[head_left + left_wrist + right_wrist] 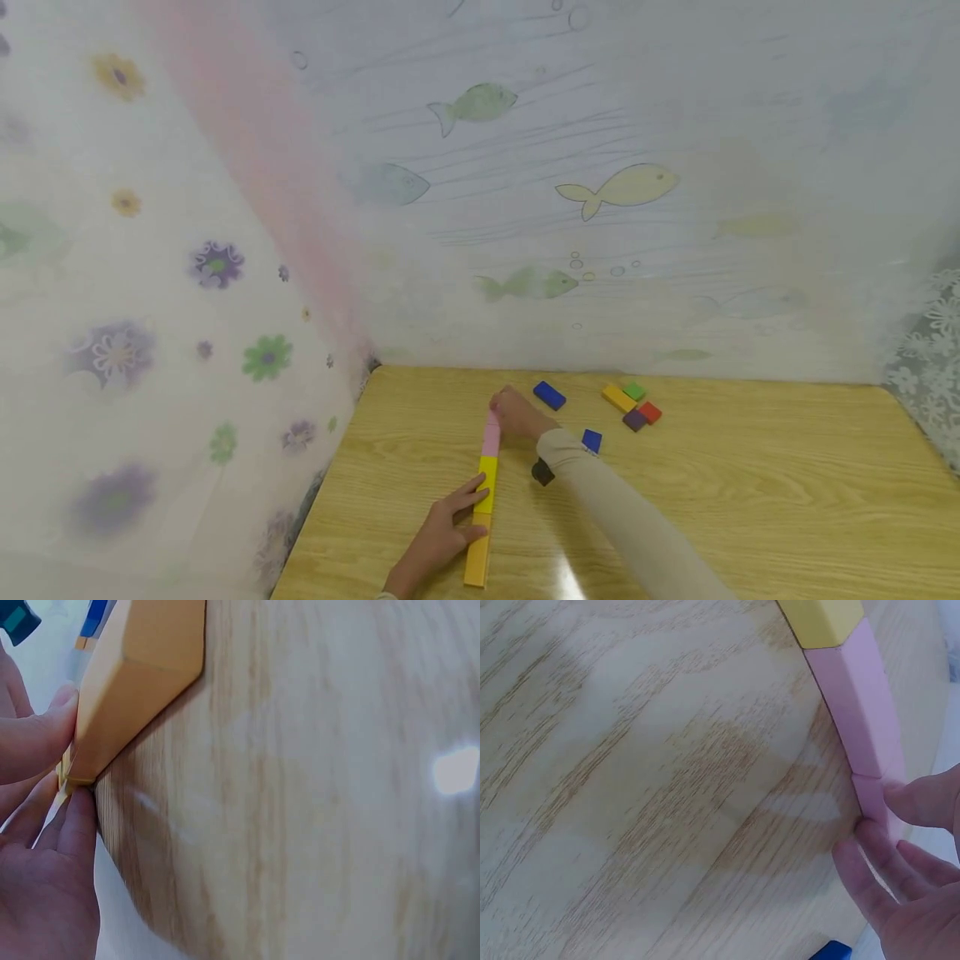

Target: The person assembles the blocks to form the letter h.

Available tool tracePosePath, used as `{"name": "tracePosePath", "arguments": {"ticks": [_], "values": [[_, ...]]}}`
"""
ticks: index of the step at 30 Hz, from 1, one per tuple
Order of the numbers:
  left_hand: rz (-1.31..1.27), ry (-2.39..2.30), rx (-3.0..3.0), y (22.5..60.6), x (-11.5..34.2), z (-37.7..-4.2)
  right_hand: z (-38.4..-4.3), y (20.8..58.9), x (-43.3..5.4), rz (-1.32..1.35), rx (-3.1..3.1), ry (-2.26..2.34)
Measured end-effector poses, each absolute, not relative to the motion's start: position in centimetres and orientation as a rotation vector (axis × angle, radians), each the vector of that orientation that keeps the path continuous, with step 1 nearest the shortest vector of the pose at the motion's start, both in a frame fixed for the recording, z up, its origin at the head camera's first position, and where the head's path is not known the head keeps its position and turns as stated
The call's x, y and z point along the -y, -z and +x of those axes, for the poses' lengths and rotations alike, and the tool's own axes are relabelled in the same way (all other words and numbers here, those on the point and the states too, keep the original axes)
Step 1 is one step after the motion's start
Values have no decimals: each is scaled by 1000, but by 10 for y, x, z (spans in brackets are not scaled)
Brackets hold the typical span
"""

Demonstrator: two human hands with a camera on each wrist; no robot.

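Observation:
A straight row of blocks runs away from me: an orange block (477,554), a yellow block (486,479), a pink block (491,437) and a shorter pink block (868,796) at the far end. My left hand (441,537) lies across the near part, fingers extended over the yellow block and thumb touching the orange one. At the far end my right hand (522,414) pinches the short pink block between thumb and fingers. That block is mostly hidden in the head view; the right wrist view has it against the longer pink block.
Right of the row lie a blue block (550,395) and a cluster of orange (618,397), green (634,390), red (650,412) and purple (634,420) blocks. A blue item (592,440) and a dark item (542,472) show beside the right sleeve. Walls border the table (750,467).

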State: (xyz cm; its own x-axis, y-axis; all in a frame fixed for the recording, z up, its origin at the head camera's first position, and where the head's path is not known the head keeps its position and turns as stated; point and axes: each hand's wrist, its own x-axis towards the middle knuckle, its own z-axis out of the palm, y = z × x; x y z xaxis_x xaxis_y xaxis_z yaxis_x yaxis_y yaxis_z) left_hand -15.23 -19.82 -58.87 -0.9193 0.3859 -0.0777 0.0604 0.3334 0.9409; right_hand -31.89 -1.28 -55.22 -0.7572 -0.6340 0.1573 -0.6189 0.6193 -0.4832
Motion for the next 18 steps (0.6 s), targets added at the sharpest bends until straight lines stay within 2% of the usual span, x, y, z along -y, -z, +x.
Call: {"name": "tracePosePath", "arguments": {"ticks": [8,18], "values": [[407,-1582,-2334,586,197,-153,-317,545,0,-1068,-2780,868],[432,-1582,-2328,586,197,-153,-317,514,-13,-1012,-2687,898]]}}
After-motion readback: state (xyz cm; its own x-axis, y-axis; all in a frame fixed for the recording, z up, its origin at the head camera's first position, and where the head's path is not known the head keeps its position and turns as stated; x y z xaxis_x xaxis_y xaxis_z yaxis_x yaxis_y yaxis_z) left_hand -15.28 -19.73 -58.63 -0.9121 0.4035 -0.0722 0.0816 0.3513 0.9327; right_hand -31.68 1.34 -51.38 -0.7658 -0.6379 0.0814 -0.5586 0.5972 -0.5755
